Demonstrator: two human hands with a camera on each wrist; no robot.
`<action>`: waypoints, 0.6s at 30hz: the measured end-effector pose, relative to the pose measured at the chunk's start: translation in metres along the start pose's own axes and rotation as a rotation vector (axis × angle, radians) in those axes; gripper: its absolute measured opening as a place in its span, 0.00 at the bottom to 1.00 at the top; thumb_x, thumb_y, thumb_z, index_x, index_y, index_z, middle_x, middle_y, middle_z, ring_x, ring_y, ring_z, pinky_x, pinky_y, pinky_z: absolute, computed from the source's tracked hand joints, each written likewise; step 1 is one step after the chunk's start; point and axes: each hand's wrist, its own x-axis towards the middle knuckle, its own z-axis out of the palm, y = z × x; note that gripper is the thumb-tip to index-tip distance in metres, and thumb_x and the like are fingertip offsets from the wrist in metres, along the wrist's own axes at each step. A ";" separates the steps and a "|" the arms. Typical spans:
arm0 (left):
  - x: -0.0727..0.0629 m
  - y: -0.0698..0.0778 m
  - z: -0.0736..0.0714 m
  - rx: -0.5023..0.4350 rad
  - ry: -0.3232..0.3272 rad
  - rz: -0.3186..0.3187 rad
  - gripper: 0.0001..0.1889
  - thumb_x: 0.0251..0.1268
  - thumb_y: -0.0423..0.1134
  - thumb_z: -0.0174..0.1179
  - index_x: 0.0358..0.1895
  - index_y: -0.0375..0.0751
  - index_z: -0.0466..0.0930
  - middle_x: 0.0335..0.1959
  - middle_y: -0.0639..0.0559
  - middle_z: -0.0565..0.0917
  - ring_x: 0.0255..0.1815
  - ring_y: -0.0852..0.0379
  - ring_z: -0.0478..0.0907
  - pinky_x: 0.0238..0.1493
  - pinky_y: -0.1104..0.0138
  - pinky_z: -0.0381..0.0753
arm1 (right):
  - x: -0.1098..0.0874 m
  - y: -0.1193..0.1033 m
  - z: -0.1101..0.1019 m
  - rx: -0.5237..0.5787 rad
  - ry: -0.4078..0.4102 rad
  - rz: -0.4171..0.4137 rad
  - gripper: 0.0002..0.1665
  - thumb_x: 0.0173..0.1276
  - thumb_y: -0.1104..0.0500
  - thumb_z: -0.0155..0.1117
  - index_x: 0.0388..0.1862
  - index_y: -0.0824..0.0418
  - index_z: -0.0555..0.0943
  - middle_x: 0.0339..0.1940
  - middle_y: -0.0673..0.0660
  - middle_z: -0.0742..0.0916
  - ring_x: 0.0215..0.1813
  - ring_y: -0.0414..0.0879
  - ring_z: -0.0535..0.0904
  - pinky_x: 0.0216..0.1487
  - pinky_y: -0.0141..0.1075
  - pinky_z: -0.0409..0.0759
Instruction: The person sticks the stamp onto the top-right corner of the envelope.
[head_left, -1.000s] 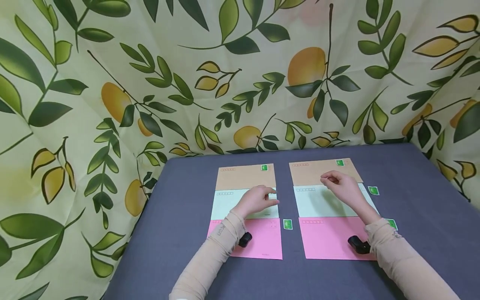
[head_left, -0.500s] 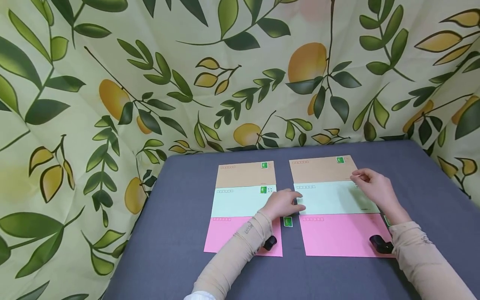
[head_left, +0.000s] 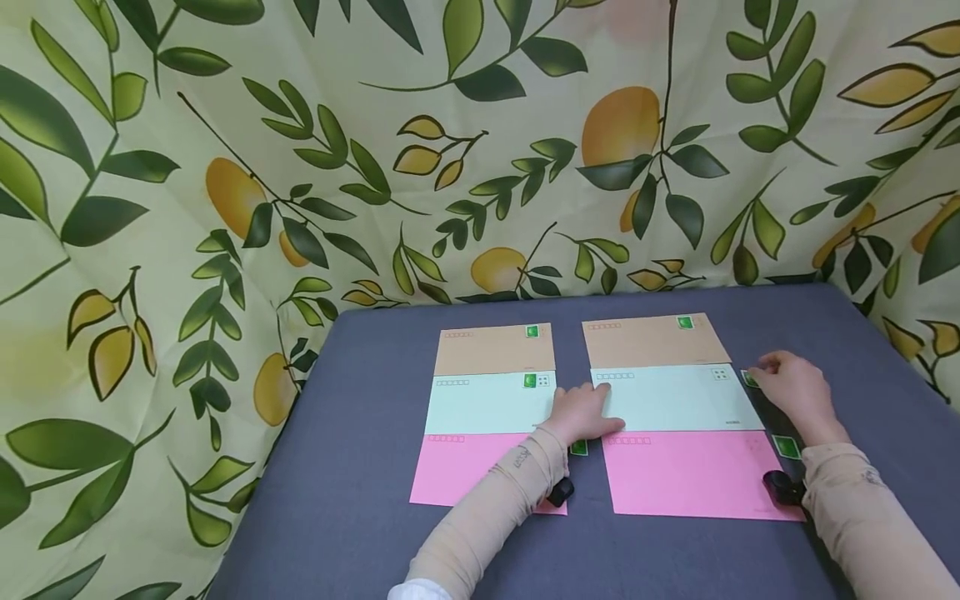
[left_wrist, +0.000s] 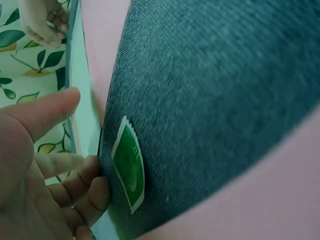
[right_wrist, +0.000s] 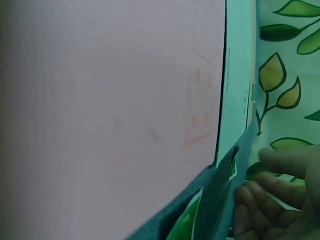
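My left hand [head_left: 585, 414] lies at the left edge of the right-hand light-blue envelope [head_left: 667, 400], fingers touching it and thumb spread. Beside that hand a green stamp [left_wrist: 130, 165] lies on the dark cloth, mostly covered in the head view. My right hand [head_left: 798, 396] hovers low over the table at the right, fingertips by another green stamp [head_left: 750, 379]. In the right wrist view, the thumb stands apart from the fingers and this stamp [right_wrist: 233, 167] lies just beyond them. A further green stamp [head_left: 786, 447] lies below, near the right pink envelope [head_left: 697, 471].
Two columns of envelopes lie on the dark tablecloth [head_left: 337, 500]. The tan envelopes [head_left: 495, 354] and the left light-blue envelope [head_left: 480, 408] bear green stamps. The left pink envelope [head_left: 465, 467] is partly under my left forearm. A leaf-patterned curtain [head_left: 420, 50] hangs behind.
My left hand has moved right, from above the left light-blue envelope to the right one's edge, uncovering a stamp. My right hand has moved right, off the envelopes, to the loose stamp.
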 end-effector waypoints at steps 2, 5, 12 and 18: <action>0.000 0.002 0.001 0.013 -0.007 -0.015 0.32 0.58 0.62 0.55 0.66 0.56 0.67 0.55 0.56 0.78 0.51 0.57 0.77 0.44 0.66 0.64 | 0.000 0.002 -0.001 -0.032 -0.034 0.007 0.25 0.65 0.59 0.52 0.49 0.82 0.70 0.41 0.78 0.77 0.37 0.67 0.74 0.33 0.51 0.70; 0.001 0.003 0.002 0.036 -0.019 -0.022 0.33 0.57 0.62 0.57 0.66 0.57 0.66 0.56 0.57 0.78 0.52 0.57 0.76 0.44 0.66 0.64 | 0.000 0.004 -0.002 -0.073 -0.082 0.012 0.27 0.65 0.59 0.52 0.50 0.84 0.69 0.44 0.81 0.76 0.42 0.71 0.73 0.38 0.56 0.70; 0.004 0.002 0.006 0.054 -0.029 -0.035 0.35 0.55 0.63 0.59 0.67 0.60 0.64 0.59 0.60 0.76 0.53 0.59 0.75 0.47 0.64 0.61 | 0.000 0.006 -0.001 -0.083 -0.127 0.010 0.26 0.63 0.61 0.54 0.50 0.84 0.70 0.46 0.81 0.76 0.43 0.71 0.72 0.40 0.57 0.70; 0.005 0.002 0.006 0.038 -0.018 -0.052 0.35 0.54 0.63 0.59 0.67 0.62 0.64 0.59 0.60 0.76 0.54 0.59 0.75 0.49 0.61 0.60 | 0.001 0.007 0.000 -0.070 -0.106 -0.002 0.23 0.63 0.63 0.54 0.48 0.83 0.70 0.42 0.80 0.77 0.38 0.69 0.73 0.35 0.53 0.69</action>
